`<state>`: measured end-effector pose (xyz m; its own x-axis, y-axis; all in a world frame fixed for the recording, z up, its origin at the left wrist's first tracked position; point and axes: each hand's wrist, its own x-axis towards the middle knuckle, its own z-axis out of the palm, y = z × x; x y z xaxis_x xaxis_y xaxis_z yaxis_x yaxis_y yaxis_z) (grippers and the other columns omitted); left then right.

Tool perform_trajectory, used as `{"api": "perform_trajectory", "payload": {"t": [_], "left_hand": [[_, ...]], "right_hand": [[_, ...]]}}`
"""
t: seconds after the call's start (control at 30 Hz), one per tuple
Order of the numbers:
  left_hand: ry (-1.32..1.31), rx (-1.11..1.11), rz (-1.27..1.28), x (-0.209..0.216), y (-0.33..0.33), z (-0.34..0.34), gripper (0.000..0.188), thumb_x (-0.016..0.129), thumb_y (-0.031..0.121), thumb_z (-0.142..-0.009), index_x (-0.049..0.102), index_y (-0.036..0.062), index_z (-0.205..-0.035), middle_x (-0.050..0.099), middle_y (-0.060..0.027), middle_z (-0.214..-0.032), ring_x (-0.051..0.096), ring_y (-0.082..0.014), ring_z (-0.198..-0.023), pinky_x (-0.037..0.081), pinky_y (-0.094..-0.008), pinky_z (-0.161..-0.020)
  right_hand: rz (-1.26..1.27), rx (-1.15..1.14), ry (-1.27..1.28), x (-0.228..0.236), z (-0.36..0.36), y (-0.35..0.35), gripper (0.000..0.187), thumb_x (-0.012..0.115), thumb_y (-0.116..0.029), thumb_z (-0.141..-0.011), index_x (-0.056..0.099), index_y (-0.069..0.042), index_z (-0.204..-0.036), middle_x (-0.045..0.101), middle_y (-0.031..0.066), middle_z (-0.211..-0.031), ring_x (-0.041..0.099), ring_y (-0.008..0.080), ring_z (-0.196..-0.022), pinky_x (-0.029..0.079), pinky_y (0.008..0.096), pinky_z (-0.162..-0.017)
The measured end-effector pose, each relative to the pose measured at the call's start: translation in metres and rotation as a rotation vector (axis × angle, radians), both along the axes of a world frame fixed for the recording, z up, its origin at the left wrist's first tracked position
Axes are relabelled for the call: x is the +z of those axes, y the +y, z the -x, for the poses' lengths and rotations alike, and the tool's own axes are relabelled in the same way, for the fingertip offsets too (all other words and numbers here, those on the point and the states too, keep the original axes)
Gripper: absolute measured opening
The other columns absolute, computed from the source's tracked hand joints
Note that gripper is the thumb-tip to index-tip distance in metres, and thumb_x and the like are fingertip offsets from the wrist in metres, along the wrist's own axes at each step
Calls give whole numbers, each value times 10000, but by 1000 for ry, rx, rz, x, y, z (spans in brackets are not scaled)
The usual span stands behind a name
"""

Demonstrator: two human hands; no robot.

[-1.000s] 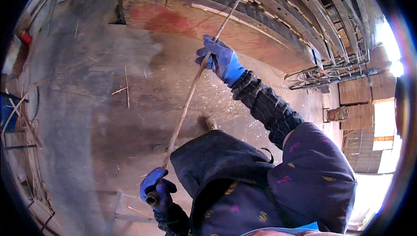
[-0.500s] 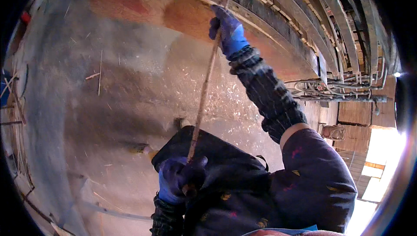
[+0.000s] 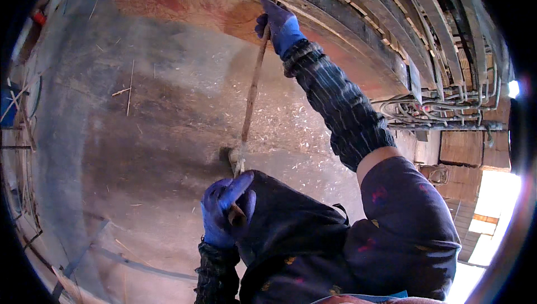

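A long thin wooden stick runs from near my body up past the top of the view, where its far end is out of sight. My left hand, in a blue-purple glove, is closed around the near end, and the blunt tip pokes out by the thumb. Farther along, my right hand, gloved alike, wraps round the stick at arm's length. Dark striped sleeve covers go over both forearms. Just past the right hand, the stick crosses the edge of a stack of metal plates.
Pale chips and splinters lie scattered on the dusty floor, with a few thin sticks at left. Bent pipes or hoses hang beside the plates. Stacked boards stand at right. One shoe shows beside the stick.
Both hands have shifted slightly up and to the left with the stick, still gripping it. One shoe seen at lower left before is now out of sight.
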<state>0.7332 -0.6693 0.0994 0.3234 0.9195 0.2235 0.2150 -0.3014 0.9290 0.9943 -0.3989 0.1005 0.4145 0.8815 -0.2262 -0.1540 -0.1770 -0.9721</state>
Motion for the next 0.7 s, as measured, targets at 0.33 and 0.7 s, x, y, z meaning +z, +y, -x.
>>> {"api": "perform_trajectory", "payload": {"t": [0.33,0.7], "left_hand": [[53,85,25,6,-25,4,426,676,58,-719,580,73,-1134,608,-110,-757,594,-267,-667,474,-349,-590],[-429,15,494,-27,-112,19,442,602,58,-794,510,29,-1225,559,-71,-812,511,-157,-618,403,-281,-582]], "right_hand": [[-117,92,-111,21,3,-31,219,542,-268,-888,507,-59,-944,546,73,-708,559,175,-592,516,311,-543],[-107,9,-24,-10,-2,-117,222,571,-228,-878,519,-81,-1035,548,33,-751,558,140,-624,510,312,-536]]}}
